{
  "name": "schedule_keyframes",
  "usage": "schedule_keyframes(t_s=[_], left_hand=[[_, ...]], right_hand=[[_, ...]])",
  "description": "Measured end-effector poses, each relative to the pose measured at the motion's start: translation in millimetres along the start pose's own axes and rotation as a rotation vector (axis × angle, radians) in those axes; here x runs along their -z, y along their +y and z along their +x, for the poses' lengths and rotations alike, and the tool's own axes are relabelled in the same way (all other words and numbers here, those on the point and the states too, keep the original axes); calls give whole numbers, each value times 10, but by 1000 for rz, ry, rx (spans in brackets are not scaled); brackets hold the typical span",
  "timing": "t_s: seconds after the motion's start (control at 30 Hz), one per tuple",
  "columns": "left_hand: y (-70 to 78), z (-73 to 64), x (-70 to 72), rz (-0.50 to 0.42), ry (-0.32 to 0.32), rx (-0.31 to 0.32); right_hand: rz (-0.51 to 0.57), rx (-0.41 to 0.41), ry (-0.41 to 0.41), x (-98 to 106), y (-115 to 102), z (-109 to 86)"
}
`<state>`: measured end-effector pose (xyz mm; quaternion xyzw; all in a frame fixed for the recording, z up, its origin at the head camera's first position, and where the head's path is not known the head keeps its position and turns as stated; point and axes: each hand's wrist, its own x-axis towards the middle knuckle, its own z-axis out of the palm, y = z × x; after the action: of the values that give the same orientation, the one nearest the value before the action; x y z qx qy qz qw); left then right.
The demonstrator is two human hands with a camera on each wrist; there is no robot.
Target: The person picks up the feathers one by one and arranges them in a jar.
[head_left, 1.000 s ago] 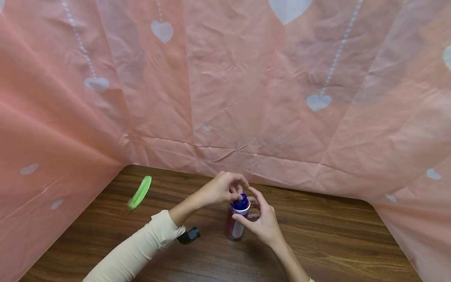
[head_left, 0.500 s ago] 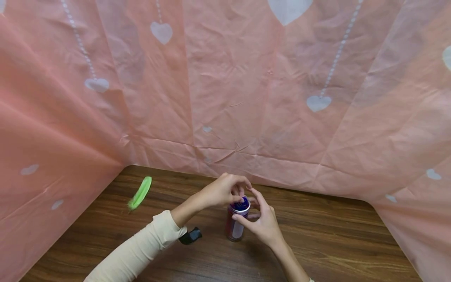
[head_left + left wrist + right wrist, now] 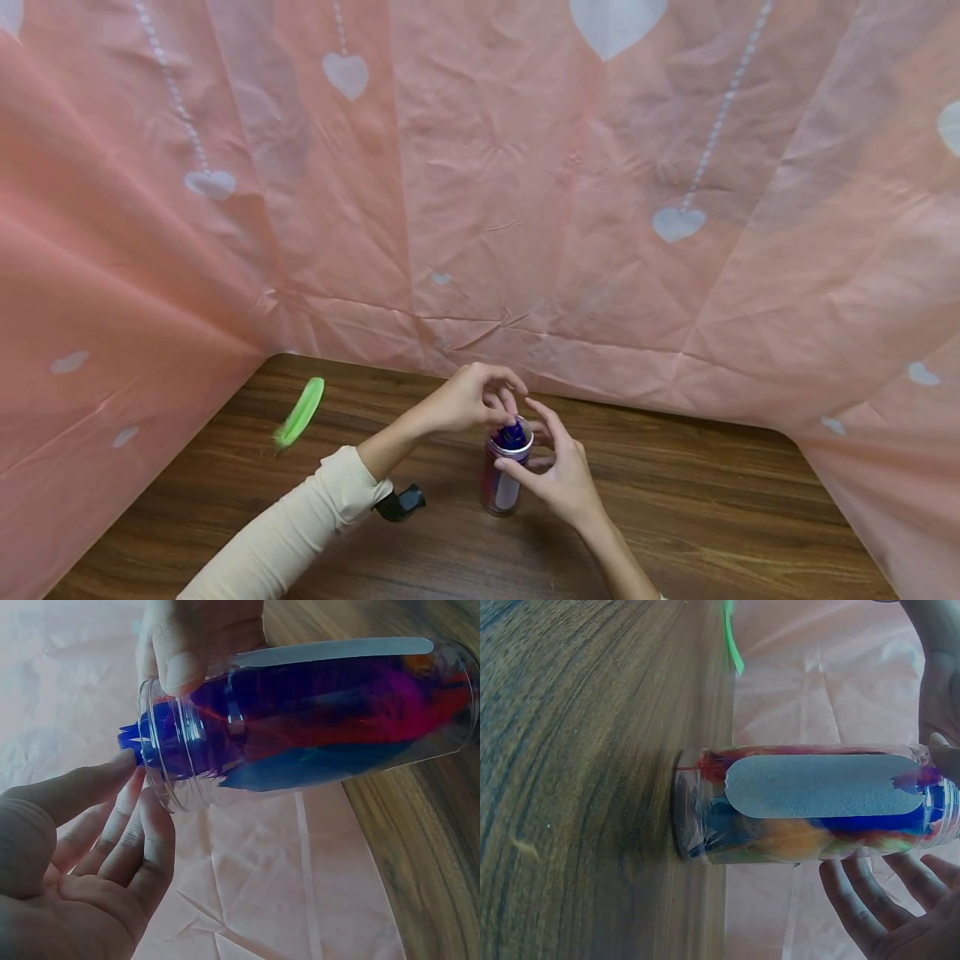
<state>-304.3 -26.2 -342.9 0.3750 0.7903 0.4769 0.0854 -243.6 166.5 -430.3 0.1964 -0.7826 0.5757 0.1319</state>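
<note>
A clear plastic jar [image 3: 504, 492] stands upright on the table, packed with coloured feathers [image 3: 337, 712] in blue, red, pink and teal. A pale oblong label [image 3: 825, 786] runs along its side. My right hand [image 3: 564, 479] holds the jar near its rim, thumb on the near side and fingers behind. At the open mouth, my left hand [image 3: 476, 404] pinches a blue feather [image 3: 512, 435] between thumb and fingers. The tip of that feather pokes out past the rim in the left wrist view; its lower part is inside the jar.
A bright green feather [image 3: 300, 412] lies on the wooden table [image 3: 712, 500] at the back left. Pink cloth [image 3: 525, 208] with white hearts encloses the table at the back and sides. A black device [image 3: 401, 503] is at my left cuff.
The blue feather sits lower in the jar's mouth than a second ago. My left hand dipped slightly, then moved a little up and left. My right hand and the jar stayed in place.
</note>
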Motion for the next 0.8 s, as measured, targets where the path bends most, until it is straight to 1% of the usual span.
schedule_keyframes(t_s=[0.2,0.3,0.4,0.57,0.7,0.8], left_hand=[[-45,-28,14,-67,22,2],[-83,-52,29,-94,50,-13],[-124,-86,56,-108,90,-23],[-203,-163,111,-85,158,-12],[-280,-227,156,-69,186,-6],[-342,-280,203,-28,214,1]], right_hand=[[-3,-4,-1,0,-4,-6],[-5,-10,1,-1,-4,-8],[-6,-15,6,-2,-4,-9],[-4,-7,6,-5,-1,-4],[-8,3,7,-9,9,1],[-13,2,4,-12,13,6]])
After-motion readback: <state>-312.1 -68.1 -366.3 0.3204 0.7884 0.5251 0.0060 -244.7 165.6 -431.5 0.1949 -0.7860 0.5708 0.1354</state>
